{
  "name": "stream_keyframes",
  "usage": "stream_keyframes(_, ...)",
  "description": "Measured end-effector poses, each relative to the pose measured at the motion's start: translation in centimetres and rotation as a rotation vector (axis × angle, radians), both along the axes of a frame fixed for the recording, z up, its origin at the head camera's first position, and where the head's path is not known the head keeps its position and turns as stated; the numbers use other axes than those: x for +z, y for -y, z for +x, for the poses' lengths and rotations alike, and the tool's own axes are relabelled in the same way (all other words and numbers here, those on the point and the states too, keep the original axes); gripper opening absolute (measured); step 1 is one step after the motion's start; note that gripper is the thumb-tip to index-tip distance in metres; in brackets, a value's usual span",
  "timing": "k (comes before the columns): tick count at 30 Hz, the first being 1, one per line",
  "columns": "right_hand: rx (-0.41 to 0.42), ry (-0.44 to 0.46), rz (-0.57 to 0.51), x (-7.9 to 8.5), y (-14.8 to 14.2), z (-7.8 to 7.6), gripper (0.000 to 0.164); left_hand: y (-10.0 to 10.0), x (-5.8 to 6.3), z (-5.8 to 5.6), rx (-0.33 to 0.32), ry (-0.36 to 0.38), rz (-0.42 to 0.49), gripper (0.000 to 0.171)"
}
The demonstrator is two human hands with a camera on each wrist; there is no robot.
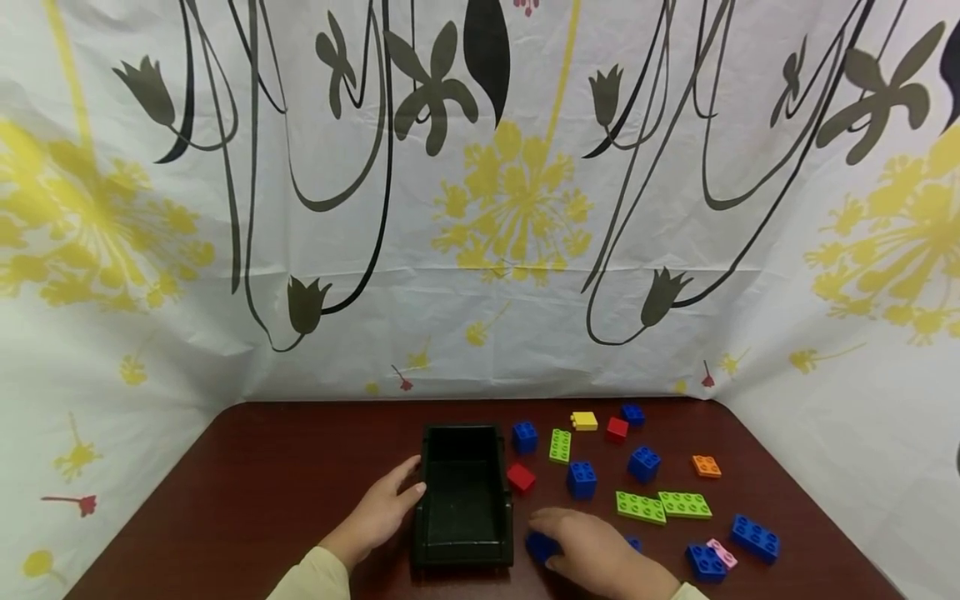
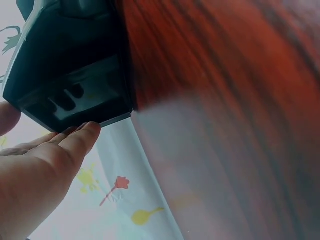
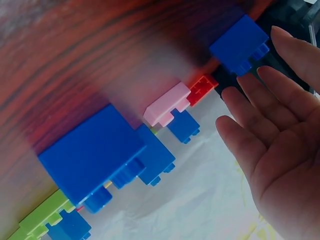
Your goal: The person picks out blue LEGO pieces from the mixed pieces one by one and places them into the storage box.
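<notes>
My left hand (image 1: pixel 381 510) rests against the left side of a black open-topped bin (image 1: pixel 463 554). In the left wrist view its fairly straight fingers (image 2: pixel 82 137) touch the bin's wall (image 2: pixel 87 92). To the right of the bin, my right hand (image 1: pixel 588 552) reaches over a blue toy building brick (image 1: pixel 542 547), partly covering it. The right wrist view has that blue brick (image 3: pixel 240 44) at the extended fingertips, with the thumb on its other side and not curled round it. A larger blue brick (image 3: pixel 92 155) and a pink brick (image 3: pixel 167 104) stand nearer the camera.
Several loose bricks lie right of the bin: a red brick (image 1: pixel 521 477), a blue brick (image 1: pixel 581 480), a green brick (image 1: pixel 641 507), an orange brick (image 1: pixel 706 466) and a long blue brick (image 1: pixel 755 538). A patterned cloth (image 1: pixel 480 350) hangs behind the dark table (image 1: pixel 300 450).
</notes>
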State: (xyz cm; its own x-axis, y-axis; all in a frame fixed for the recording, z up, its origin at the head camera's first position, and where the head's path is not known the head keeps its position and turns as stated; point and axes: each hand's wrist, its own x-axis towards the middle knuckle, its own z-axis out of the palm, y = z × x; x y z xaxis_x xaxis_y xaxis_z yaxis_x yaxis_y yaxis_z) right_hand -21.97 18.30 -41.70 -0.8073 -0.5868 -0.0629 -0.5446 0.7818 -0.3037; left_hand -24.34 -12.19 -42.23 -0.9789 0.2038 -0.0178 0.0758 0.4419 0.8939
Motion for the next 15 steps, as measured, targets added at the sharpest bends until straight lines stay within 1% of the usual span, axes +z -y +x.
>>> stream_keyframes(4,0.020,-0.004,0.015,-0.04,0.03,0.01,0.044,-0.15,0.14,-0.02,-0.007,-0.001,0.003,0.055)
stream_keyframes(11,0.018,0.019,0.043,-0.21,0.01,-0.05,0.040,-0.41,-0.07,-0.11,-0.019,0.022,0.004,0.054)
stream_keyframes(15,0.033,-0.002,0.049,-0.26,0.07,-0.12,0.038,-0.42,0.14,-0.05,-0.016,0.011,0.010,0.054)
